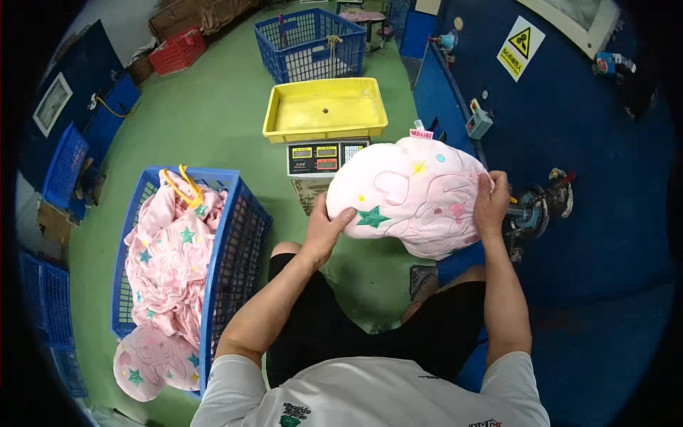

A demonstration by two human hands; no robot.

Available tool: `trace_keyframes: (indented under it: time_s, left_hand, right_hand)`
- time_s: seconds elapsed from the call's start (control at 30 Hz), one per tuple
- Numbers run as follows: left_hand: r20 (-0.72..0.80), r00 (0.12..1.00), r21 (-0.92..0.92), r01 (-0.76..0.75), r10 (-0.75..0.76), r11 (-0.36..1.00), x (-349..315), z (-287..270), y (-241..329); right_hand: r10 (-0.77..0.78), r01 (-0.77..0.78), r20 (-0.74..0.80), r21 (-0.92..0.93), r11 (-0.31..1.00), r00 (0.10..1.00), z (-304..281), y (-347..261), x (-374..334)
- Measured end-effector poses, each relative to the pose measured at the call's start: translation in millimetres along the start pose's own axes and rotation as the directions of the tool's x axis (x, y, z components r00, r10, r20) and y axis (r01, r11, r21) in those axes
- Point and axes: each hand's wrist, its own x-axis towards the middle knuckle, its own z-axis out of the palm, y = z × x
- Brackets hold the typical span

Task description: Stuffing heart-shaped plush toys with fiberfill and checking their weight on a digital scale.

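Nr scale (304, 165), L hand (324, 232) & R hand (491, 205), fingers clamped on plush (416, 188) edges; poss. drop if either grip slackens.

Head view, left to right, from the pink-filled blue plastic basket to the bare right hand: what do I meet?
Blue plastic basket holding pink star-patterned fabric, bare left hand, pale-pink padded star-decorated fabric piece, bare right hand.

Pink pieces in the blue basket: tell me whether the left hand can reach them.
Probably yes, once free: the left hand holds a pink plush, but the blue basket nearby is open on top.
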Motion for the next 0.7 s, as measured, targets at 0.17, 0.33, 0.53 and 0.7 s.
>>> trace_keyframes:
  time_s: [0.17,0.33,0.53,0.7]
  left_hand:
    - [0.03,0.999,0.028,-0.034,0.034,0.999,13,15,24]
    - [0.076,0.996,0.091,-0.055,0.048,0.994,24,19,44]
    - [0.065,0.998,0.048,0.009,-0.012,0.999,21,3,30]
    - [-0.011,0.993,0.136,-0.112,0.115,0.984,10,2,-12]
  right_hand:
    - [0.053,-0.052,0.023,-0.019,0.998,0.998,-6,15,2]
    - [0.048,-0.048,0.018,-0.039,0.998,0.999,-1,3,2]
    - [-0.017,0.016,0.04,0.008,1.0,0.999,1,-15,0]
    - [-0.019,0.017,0.051,0.036,0.999,0.999,3,-15,1]
